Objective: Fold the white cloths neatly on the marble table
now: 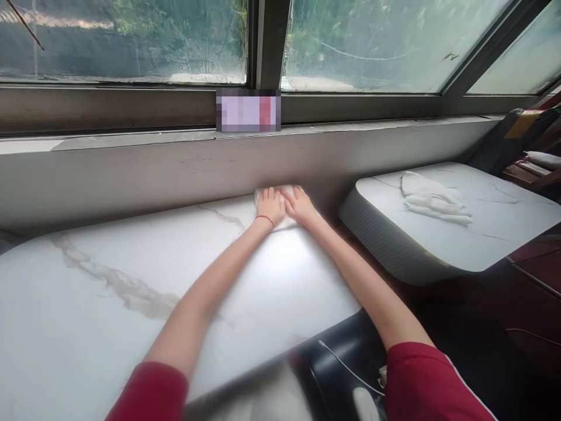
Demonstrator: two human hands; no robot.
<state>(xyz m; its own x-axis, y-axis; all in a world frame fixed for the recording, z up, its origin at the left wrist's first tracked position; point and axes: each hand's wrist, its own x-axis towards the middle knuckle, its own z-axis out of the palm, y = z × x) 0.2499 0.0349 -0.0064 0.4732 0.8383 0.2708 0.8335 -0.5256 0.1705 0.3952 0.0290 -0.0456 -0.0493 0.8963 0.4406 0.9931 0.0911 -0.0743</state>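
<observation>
1. Pressing flat on a white cloth (pixel 283 192), just above frame ctr: L hand (pixel 270 206) & R hand (pixel 299 206) lie side by side, touching. Fingers are stretched out & close together, palms down. Nothing is gripped; the cloth is only pinned under them.
2. Cloth sits at the far edge of the marble table (pixel 131 275), right up against the wall (pixel 175 169) under the window (pixel 372 41). Risk, imo: w/ no grip, the cloth could bunch or slide out from under the palms, & fingertips could scrape the wall.
3. Arms are at full stretch across the top, so weight is far fwd. If the top is slick, the hands could skid.
4. Lower ctr-right: dark rounded object (pixel 333 351) w/ a thin white cable (pixel 346 365), near the R sleeve (pixel 421 380). The sleeve could snag that cable.
5. Right of frame: 2nd table (pixel 504 234), well apart, w/ a 2nd white cloth (pixel 433 199) crumpled on it. Prob. out of reach from this pose.
</observation>
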